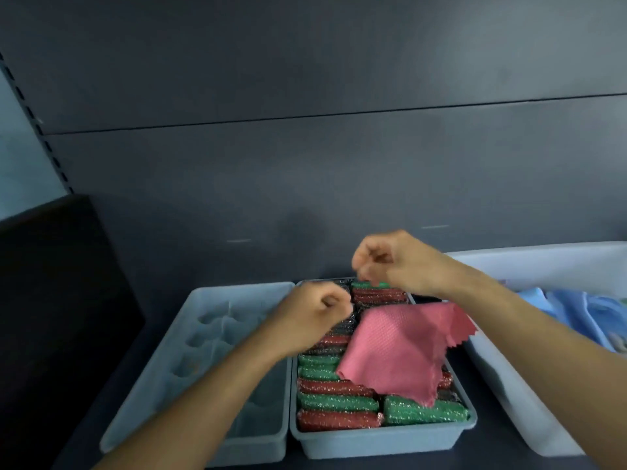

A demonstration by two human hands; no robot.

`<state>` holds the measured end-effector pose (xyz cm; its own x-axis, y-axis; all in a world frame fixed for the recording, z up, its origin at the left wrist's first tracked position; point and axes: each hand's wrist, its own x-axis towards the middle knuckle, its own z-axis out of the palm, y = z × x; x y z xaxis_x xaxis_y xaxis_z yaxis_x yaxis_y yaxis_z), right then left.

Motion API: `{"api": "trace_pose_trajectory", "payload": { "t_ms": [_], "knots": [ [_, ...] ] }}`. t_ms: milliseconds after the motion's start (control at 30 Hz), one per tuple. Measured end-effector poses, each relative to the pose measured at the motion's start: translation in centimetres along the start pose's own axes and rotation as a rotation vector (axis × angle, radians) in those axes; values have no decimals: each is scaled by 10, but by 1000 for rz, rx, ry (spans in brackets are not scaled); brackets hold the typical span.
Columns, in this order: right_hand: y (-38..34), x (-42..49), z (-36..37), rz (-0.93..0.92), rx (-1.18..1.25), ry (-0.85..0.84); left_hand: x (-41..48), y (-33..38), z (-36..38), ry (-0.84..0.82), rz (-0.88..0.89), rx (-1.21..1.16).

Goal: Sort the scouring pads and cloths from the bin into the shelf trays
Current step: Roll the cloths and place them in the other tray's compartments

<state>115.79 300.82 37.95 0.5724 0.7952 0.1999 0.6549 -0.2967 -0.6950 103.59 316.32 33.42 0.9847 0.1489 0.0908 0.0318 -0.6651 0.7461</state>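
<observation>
Your two hands hover over the middle tray [380, 442] on the shelf [488, 446], which is packed with two columns of glittery red, green and dark scouring pads [336, 401].

- **Left grip** [315, 310]: curled into a fist above the dark pads in the left column. Nothing shows inside it.
- **Right grip** [376, 262]: farther back, with fingertips curled down onto the green pad [369, 285] at the far end of the right column. The blur hides whether they pinch that pad or only touch it.

A pink cloth [397, 347] lies loosely spread over the right column. It covers several pads, and its zigzag edge hangs toward the tray's right rim.

The left tray [203, 300] sits just beside the middle one, and nothing in it can be clearly made out. The white bin [529, 266] on the right holds blue cloths [576, 317].

You seem to be seating or straightening pads at the far end of the tray, so the pad sorting looks well along. The cloths are mostly not yet sorted.

The pink cloth does not belong among the pads. The next sensible move is to free your right grip, pinch the cloth by a near corner and lift it straight up so it doesn't drag pads out of line. Then carry it to a cloth tray, probably the left one.

Watch the top pads near the cloth's near edge, since the rough surface may snag the fabric.
</observation>
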Motion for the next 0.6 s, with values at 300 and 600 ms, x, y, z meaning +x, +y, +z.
{"api": "trace_pose_trajectory", "payload": {
  "t_ms": [300,600],
  "knots": [
    [36,-20,54,-23,-481,-470,-10,-26,14,30,-119,-76],
    [-9,-14,-6,-75,95,58,-7,-10,-7,101,-50,-670]
  ]
}}
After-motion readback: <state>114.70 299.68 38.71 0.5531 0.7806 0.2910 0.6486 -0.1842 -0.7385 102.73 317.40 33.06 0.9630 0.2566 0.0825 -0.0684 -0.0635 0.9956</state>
